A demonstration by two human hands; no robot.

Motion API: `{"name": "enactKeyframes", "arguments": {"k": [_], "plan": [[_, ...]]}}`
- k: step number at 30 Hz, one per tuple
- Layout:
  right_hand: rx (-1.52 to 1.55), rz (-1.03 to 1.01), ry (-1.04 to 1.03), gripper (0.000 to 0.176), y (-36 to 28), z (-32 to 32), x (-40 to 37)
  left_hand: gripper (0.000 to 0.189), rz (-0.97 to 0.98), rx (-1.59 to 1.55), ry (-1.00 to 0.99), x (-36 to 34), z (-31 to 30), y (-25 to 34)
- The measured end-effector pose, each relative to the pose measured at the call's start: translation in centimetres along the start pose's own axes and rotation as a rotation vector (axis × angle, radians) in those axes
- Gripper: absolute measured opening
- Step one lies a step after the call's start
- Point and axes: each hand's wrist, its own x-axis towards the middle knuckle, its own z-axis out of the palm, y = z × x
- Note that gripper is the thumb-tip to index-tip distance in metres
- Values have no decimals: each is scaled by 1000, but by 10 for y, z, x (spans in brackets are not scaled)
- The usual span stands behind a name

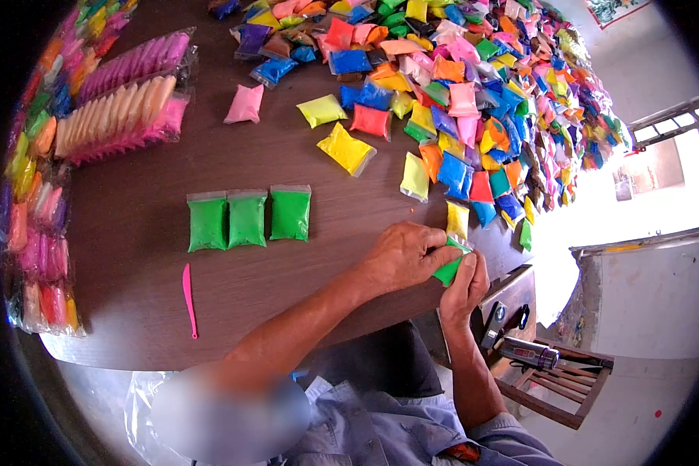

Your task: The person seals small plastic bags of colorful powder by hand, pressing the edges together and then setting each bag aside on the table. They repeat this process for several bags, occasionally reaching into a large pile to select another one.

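Observation:
My left hand and my right hand meet near the table's front edge, both gripping a small green packet between their fingers. The packet's clear top edge shows above the fingers. To the left, three green packets lie in a row on the brown table. Below that row is a pink plastic knife. Just above my hands lies a yellow packet.
A large heap of colourful packets covers the table's far right. Stacked pink and peach packets stand at the left, beside more bagged packets. A steel flask rests on a wooden stool at the right.

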Motion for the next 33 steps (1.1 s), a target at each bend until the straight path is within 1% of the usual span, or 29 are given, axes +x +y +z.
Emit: {"name": "enactKeyframes", "arguments": {"k": [4, 7, 9, 13, 15, 18, 19, 20, 21, 22, 25, 27, 28, 30, 33], "plan": [[-4, -15, 6, 33, 2, 1, 1, 39, 0, 25, -13, 1, 0, 2], [73, -35, 31, 31, 11, 1, 0, 41, 0, -49, 25, 0, 0, 6], [88, 53, 26, 29, 11, -1, -2, 42, -9, -5, 26, 0, 0, 7], [91, 79, 21, 32, 10, 0, -1, 41, -36, 39, 5, -1, -2, 8], [38, 40, 30, 34, 11, 1, -1, 38, 11, 44, 14, -1, -1, 4], [24, 38, 30, 36, 7, 1, -1, 37, 58, 19, 38, -2, 2, 1], [24, 38, 31, 36, 7, 3, 0, 37, 58, 19, 37, -2, 2, 1], [9, -10, 54, 33, 7, 6, 0, 38, 29, 10, 15, -2, 1, 1], [-6, -59, 77, 34, 7, 8, 1, 38, 0, 1, -7, -2, 1, 2], [-6, -59, 78, 34, 10, 7, 1, 38, 0, 0, -8, -1, 1, 3], [16, -34, 101, 34, 19, 7, 0, 39, -16, -29, 16, -1, -2, 9], [71, -15, 116, 34, 20, 7, 0, 39, -19, 69, -40, -1, -6, 13], [71, -15, 114, 34, 20, 6, -1, 39, -20, 68, -39, -2, -5, 12], [105, 70, 68, 36, 19, 2, -2, 40, -8, 61, -26, -2, -4, 9], [93, 110, 57, 37, 14, 2, -2, 40, 4, 28, -23, -2, -2, 7]]}}
